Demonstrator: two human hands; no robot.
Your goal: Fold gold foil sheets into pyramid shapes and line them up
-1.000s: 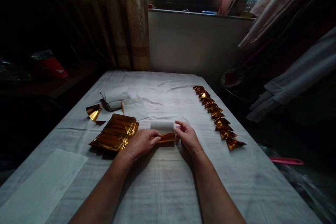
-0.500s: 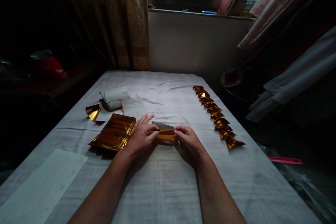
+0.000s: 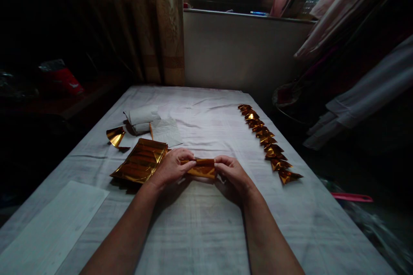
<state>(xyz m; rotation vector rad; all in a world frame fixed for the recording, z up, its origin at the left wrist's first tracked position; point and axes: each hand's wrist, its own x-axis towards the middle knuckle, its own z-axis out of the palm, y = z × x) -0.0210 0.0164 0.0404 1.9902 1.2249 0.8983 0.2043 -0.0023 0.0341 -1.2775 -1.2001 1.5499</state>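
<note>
A folded strip of gold foil paper is held just above the white cloth of the table. My left hand pinches its left end with fingers closed. My right hand pinches its right end the same way. A stack of flat gold foil sheets lies just left of my left hand. A row of several folded gold pieces runs along the table's right side, from the far end toward my right hand.
White paper pieces and one loose gold folded piece lie at the far left. A large white sheet sits at the near left. A curtain, window sill and hanging cloth stand beyond the table.
The paper's white flap, upright a second ago, has been folded down; now only gold shows. My left fingers, spread half a second ago, have closed on the strip's end.
</note>
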